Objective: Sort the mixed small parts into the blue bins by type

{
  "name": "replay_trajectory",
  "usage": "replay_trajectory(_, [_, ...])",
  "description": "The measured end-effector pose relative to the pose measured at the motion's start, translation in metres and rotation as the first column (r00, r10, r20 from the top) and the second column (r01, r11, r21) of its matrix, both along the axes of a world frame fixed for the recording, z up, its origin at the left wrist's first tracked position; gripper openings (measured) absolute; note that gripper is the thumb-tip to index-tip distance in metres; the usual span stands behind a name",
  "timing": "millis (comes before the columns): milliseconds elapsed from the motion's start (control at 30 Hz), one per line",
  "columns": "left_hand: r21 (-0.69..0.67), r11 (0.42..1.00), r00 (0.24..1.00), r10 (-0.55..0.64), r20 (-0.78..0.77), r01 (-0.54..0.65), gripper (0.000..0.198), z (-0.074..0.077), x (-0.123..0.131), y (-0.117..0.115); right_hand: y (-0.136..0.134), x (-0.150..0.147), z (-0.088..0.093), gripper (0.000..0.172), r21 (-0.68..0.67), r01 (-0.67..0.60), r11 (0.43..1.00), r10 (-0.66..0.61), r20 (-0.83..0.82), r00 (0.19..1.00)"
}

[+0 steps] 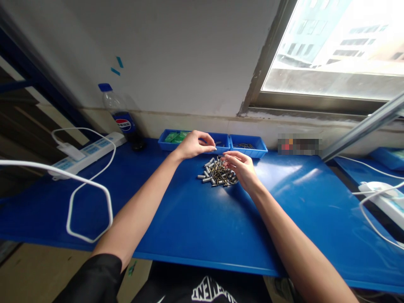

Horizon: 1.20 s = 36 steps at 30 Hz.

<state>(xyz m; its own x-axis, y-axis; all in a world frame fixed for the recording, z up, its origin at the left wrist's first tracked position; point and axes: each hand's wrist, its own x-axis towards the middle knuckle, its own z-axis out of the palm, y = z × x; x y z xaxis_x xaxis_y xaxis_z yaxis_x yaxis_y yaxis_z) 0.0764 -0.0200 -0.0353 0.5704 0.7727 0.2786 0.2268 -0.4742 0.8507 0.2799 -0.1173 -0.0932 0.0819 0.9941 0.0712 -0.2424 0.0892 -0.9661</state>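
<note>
My left hand (196,144) is raised over the near side of the blue bins, thumb and forefinger pinched together. A tiny pale tip shows at its fingertips, too small to name. Just to the right, my right hand (240,165) hovers at the right edge of a pile of small metal parts (217,171), its fingers curled together; whatever they hold is hidden. Silver cylinders and thin brass-and-dark pins make up the pile. Behind the hands stand a blue bin with green packets (176,137) and a blue bin with thin dark pieces (248,145).
A cola bottle (124,122) stands at the back left beside a white power strip (91,153). A white cable (109,202) loops over the left of the blue table (189,227). At right are a slanted metal bar (362,128) and another power strip (386,202).
</note>
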Motion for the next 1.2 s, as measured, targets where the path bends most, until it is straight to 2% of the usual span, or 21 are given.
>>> replay_trajectory(133, [0.056,0.980,0.981,0.192,0.012,-0.192,0.027,-0.006,0.001,0.005,0.000,-0.001,0.000,0.034,-0.007,0.005,1.000,-0.005,0.019,1.000])
replay_trajectory(233, [0.088,0.964,0.967,0.254,-0.010,-0.252,0.023,-0.005,0.000,0.006,0.000,-0.001,0.001,0.035,-0.009,0.003,1.000,-0.003,0.018,1.000])
replay_trajectory(300, [0.106,0.972,0.976,0.214,-0.040,-0.209,0.022,-0.003,-0.002,0.006,0.000,-0.001,0.001,0.034,-0.008,-0.002,1.000,0.002,0.016,1.000])
replay_trajectory(400, [0.080,0.997,0.984,0.005,-0.180,0.010,0.019,0.002,-0.008,0.004,0.000,-0.001,0.001,0.033,-0.004,-0.006,1.000,0.006,0.010,1.000])
replay_trajectory(467, [0.013,0.987,0.935,-0.148,-0.323,0.161,0.016,0.005,-0.011,0.001,0.000,-0.001,0.000,0.033,-0.007,0.000,1.000,0.000,0.013,1.000])
replay_trajectory(567, [-0.101,0.965,0.820,-0.260,-0.510,0.243,0.021,0.007,-0.011,-0.005,0.000,-0.001,0.001,0.032,-0.016,0.008,1.000,-0.007,0.016,1.000])
replay_trajectory(700, [-0.150,0.965,0.695,-0.261,-0.670,0.217,0.030,0.007,-0.005,-0.013,0.000,-0.001,0.002,0.030,-0.014,0.004,1.000,-0.004,0.016,1.000])
replay_trajectory(833, [-0.119,0.973,0.632,-0.220,-0.743,0.199,0.029,0.007,0.000,-0.017,0.000,-0.002,0.002,0.027,-0.018,0.002,1.000,-0.002,0.004,1.000])
replay_trajectory(1067, [-0.117,0.967,0.583,-0.230,-0.779,0.225,0.026,0.009,-0.004,-0.014,0.000,-0.003,0.003,0.026,-0.026,0.006,1.000,-0.006,-0.005,1.000])
replay_trajectory(1200, [-0.140,0.962,0.614,-0.257,-0.747,0.233,0.024,0.013,-0.014,-0.009,0.000,-0.002,0.003,0.026,-0.026,-0.001,1.000,0.001,-0.006,1.000])
